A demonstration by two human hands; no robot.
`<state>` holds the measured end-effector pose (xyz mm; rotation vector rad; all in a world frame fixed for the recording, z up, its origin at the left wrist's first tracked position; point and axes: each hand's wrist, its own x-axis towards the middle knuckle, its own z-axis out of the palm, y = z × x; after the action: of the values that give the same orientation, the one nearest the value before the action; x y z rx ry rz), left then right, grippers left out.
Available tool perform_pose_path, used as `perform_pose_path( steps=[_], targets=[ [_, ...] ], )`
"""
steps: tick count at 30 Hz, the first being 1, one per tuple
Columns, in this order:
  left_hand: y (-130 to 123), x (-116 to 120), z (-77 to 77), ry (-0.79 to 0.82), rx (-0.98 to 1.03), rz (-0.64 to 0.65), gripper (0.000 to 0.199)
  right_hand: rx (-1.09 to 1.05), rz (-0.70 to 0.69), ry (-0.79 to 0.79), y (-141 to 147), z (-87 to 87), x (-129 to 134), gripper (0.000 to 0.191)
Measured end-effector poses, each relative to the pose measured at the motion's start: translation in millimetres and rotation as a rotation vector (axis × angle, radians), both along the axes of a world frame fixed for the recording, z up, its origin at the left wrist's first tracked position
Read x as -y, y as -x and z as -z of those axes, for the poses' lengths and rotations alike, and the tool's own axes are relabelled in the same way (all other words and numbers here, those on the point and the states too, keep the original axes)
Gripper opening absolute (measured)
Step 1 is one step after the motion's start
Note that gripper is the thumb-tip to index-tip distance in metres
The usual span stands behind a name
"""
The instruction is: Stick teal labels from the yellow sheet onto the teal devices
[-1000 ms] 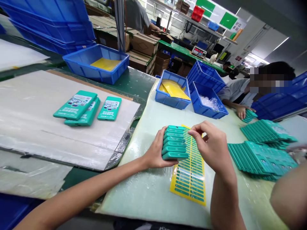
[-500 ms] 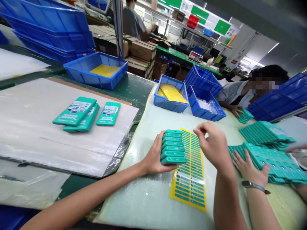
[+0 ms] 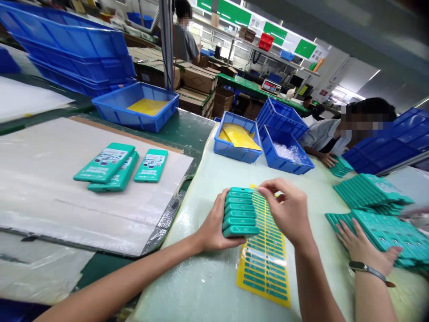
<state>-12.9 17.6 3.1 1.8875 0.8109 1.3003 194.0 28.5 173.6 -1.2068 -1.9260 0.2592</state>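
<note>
My left hand (image 3: 214, 223) is wrapped round a stack of several flat teal devices (image 3: 239, 213), which look like power banks. Their narrow ends face me, and the top one shows a small port. Beneath the stack and to its right lies a yellow sheet of teal strip stickers (image 3: 264, 268), partly hidden. Just right of the stack's upper edge, my right hand (image 3: 284, 205) has thumb and forefinger pinched together over the sheet's far end. Whatever is between those fingertips is too small to make out.
Three teal devices (image 3: 150, 166) lie on a white board (image 3: 100, 219) at left. Blue bins (image 3: 237, 152) hold yellow sheets and clear plastic bits. At right, a co-worker's hand (image 3: 367, 250) rests on rows of teal devices (image 3: 392, 232). Another person (image 3: 321, 136) handles more beyond.
My right hand has moved left and closer to the stack, its fingertips now near the stack's upper right edge. My left hand keeps its hold. The co-worker's hand has shifted right.
</note>
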Motion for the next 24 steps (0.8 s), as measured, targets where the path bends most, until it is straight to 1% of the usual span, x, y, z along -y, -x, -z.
perform_pose_path(
  steps=[2, 3, 4, 5, 7, 9, 10, 12, 14, 17, 19, 21, 23, 24],
  targets=[
    [0, -2, 1.0, -0.017, -0.002, 0.004, 0.139, -0.030, -0.165, 0.120, 23, 1.2, -4, 0.013],
    [0, -2, 0.9, -0.029, -0.008, 0.010, 0.134, -0.022, -0.226, 0.169, 33, 3.2, -6, 0.013],
    [1, -3, 0.4, -0.036, -0.013, 0.014, 0.129, -0.004, -0.253, 0.197, 39, 5.6, -8, 0.014],
    [1, -2, -0.4, -0.033, -0.016, 0.017, 0.128, 0.017, -0.246, 0.205, 41, 7.7, -9, 0.014],
    [1, -1, -2.5, -0.005, -0.011, 0.014, 0.134, 0.061, -0.167, 0.189, 34, 8.9, -12, 0.014],
    [0, 1, -4.4, 0.026, -0.003, 0.014, 0.143, 0.064, -0.080, 0.176, 20, 4.8, -14, 0.014],
    [0, 1, -5.1, 0.033, -0.001, 0.017, 0.145, 0.039, -0.059, 0.177, 14, 1.3, -15, 0.013],
    [-1, 2, -5.9, 0.038, 0.007, 0.021, 0.143, -0.036, -0.059, 0.183, 9, -5.8, -15, 0.013],
    [-1, 2, -5.8, 0.040, 0.016, 0.014, 0.142, -0.089, -0.082, 0.203, 13, -9.3, -13, 0.013],
    [-1, 2, -4.5, 0.038, 0.010, 0.010, 0.142, -0.054, -0.143, 0.342, 15, -5.0, -11, 0.008],
    [0, 2, -3.8, 0.032, 0.001, 0.017, 0.143, 0.003, -0.164, 0.403, 5, 0.1, -10, 0.008],
    [1, 3, -3.4, 0.020, -0.004, 0.021, 0.144, 0.066, -0.131, 0.352, -11, 2.3, -10, 0.013],
    [1, 3, -3.2, 0.000, -0.003, 0.020, 0.145, 0.077, -0.030, 0.227, -24, 0.1, -12, 0.016],
    [1, 3, -3.1, -0.005, -0.005, 0.019, 0.145, 0.048, 0.021, 0.169, -26, -2.0, -13, 0.016]
  ],
)
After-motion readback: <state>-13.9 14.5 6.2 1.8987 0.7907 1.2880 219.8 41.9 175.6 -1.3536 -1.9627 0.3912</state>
